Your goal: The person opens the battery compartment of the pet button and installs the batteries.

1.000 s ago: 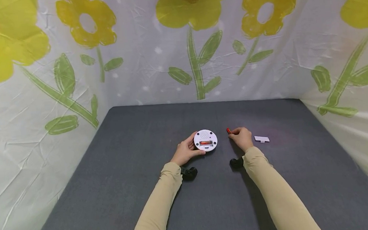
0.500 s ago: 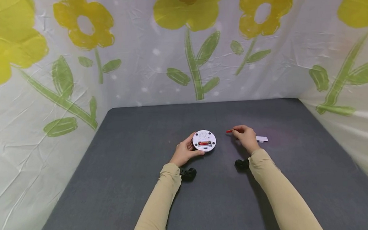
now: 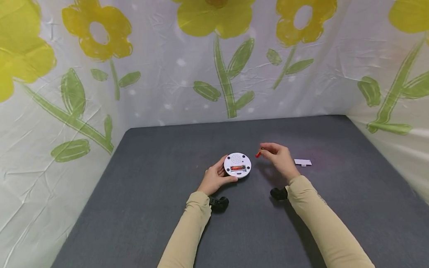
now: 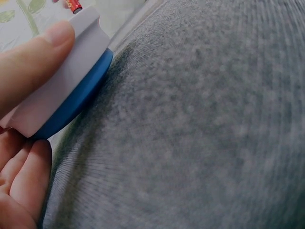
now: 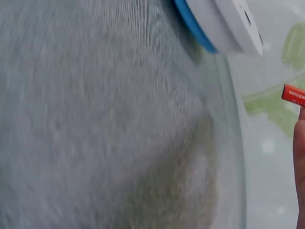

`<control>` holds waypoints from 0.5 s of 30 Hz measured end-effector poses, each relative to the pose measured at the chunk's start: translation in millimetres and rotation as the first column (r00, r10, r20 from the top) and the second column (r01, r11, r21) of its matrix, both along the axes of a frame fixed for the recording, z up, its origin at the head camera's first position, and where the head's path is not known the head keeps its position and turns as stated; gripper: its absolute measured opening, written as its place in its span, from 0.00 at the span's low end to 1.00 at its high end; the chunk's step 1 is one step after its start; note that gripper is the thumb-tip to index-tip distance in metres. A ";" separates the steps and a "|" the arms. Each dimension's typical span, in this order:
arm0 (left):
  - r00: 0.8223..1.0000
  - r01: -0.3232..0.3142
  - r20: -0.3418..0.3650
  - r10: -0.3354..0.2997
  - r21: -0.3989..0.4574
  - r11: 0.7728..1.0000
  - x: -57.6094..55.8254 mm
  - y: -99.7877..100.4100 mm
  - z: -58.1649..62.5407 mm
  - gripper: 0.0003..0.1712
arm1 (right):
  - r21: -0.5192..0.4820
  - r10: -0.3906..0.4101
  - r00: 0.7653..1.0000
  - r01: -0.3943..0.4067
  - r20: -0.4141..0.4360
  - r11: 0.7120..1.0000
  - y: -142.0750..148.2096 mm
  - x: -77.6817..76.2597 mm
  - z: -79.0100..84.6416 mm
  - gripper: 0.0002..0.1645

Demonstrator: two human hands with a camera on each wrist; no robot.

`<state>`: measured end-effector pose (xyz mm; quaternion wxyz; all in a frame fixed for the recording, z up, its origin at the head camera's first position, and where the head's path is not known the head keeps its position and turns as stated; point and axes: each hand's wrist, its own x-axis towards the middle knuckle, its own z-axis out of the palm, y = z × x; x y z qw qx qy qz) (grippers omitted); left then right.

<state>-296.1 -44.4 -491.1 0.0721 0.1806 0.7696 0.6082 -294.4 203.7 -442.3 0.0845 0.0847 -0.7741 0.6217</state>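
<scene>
My left hand [image 3: 213,178] grips the left edge of a round white device [image 3: 236,159], thumb along the near rim. Its perforated side faces up, showing an uncovered battery compartment with a red battery [image 3: 238,168] in it. In the left wrist view the device's blue lower side [image 4: 78,98] tilts above the cloth, fingers beneath. Right of the device, my right hand [image 3: 281,160] pinches another red battery [image 3: 258,153] between thumb and fingers, apart from the compartment. That battery's end [image 5: 294,95] shows at the right wrist view's edge, most of the hand being out of frame.
A small white battery cover [image 3: 303,162] with a tab lies on the table just right of my right hand. Dark grey cloth covers the table [image 3: 163,154]. Behind and at both sides hangs a white curtain [image 3: 165,71] with yellow flowers.
My right hand first drew slightly right, then came back left and nearer the device. The battery in its fingers has turned, its free end now pointing down-left. The left hand holds nearly still.
</scene>
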 end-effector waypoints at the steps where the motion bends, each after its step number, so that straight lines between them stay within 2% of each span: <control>1: 1.000 0.001 0.002 -0.001 -0.004 1.000 0.5 -0.2 0.9 0.54 | -0.004 0.014 1.000 -0.014 -0.003 1.000 -2.2 0.6 1.1 0.19; 9: 0.999 0.040 0.019 -0.040 -0.003 0.999 18.5 -0.3 30.8 0.51 | 0.072 0.061 0.998 -0.063 0.030 0.995 -23.4 3.7 7.6 0.17; 15: 0.999 0.050 0.009 -0.050 0.017 0.999 21.2 -0.4 34.2 0.50 | 0.204 0.097 0.995 -0.094 -0.004 0.974 -39.1 4.8 13.4 0.11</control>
